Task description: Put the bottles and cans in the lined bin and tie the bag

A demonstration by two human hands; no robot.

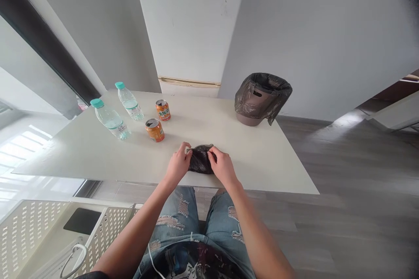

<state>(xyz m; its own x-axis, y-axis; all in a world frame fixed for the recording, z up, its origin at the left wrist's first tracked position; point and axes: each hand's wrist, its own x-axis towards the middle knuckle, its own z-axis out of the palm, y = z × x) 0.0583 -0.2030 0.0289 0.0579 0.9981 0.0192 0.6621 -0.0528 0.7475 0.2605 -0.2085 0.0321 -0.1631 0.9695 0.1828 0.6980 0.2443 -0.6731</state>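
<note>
A crumpled black plastic bag (200,161) lies near the front edge of the white table (209,122). My left hand (180,160) pinches its left side between thumb and fingers. On the opposite side, my right hand (222,165) grips the bag's upper right part with the fingertips. Nearest to my left hand is an opened orange drink can (155,130). A second orange can (163,110) stands just behind it.
Two clear bottles with teal caps, a nearer bottle (113,122) and a farther bottle (131,103), stand at the left. A brown bin (248,119) lined with a dark bag stands at the back right. A perforated white basket (108,226) sits below the table.
</note>
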